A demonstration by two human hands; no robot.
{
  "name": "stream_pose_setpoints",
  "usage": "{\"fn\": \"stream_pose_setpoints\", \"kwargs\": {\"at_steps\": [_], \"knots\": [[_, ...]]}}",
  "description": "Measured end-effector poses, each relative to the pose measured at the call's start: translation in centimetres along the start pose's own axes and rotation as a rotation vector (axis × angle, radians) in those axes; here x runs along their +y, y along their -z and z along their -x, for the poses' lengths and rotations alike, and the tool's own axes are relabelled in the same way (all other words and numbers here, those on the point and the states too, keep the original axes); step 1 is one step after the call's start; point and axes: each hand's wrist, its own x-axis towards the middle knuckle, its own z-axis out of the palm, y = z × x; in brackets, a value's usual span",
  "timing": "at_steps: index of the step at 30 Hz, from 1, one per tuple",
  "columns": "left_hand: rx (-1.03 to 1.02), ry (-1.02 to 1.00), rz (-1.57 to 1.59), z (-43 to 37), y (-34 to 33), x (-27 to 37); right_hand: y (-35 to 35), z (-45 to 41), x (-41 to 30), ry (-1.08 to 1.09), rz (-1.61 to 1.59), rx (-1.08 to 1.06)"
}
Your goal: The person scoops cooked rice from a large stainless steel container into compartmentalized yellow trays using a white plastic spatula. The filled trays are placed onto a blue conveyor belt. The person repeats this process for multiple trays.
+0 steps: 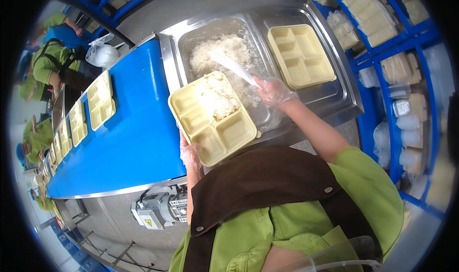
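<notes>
My left hand (190,152), in a clear plastic glove, holds a pale yellow compartment tray (235,132) by its left side. Cooked rice (217,98) fills one upper compartment of that tray; the others I can see hold nothing. In my gloved right hand (274,91) is the handle of a white plastic rice paddle (233,67), its blade over the rice mound (220,51) in a steel pan (263,62). The held tray covers the pan's near left corner. To the right, an unfilled compartment tray (301,55) rests on the steel counter (342,94).
A blue conveyor belt (138,128) runs left, carrying several trays, the nearest a rice-filled tray (101,100). Co-workers in green shirts (53,62) stand along its far side. Blue shelving (387,78) with packaged goods rises at right. A motor (157,209) sits under the belt's near edge.
</notes>
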Motion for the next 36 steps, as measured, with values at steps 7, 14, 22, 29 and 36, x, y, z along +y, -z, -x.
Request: {"fn": "stream_pose_setpoints", "kwargs": {"at_steps": [7,14,22,29,36], "knots": [[0.147,-0.012,-0.301,-0.9,-0.2,-0.1,-2.0,2.0,-5.7,0.142,-0.292,-0.005],[0.167,0.03,0.017,-1.0,-0.7,-1.0,-1.0,4.1,-5.5,-0.093,-0.272,-0.146],[0.15,-0.059,-0.142,-1.4,-0.8,-0.6,-2.9,3.9,-8.0,-0.045,-0.445,-0.095],[0.164,-0.036,0.037,-1.3,-1.1,-0.3,-3.1,3.6,-7.2,-0.11,-0.312,-0.138],[0.067,-0.104,0.126,-1.6,-0.4,-0.4,-1.1,5.5,-7.8,-0.045,-0.409,-0.155]]}}
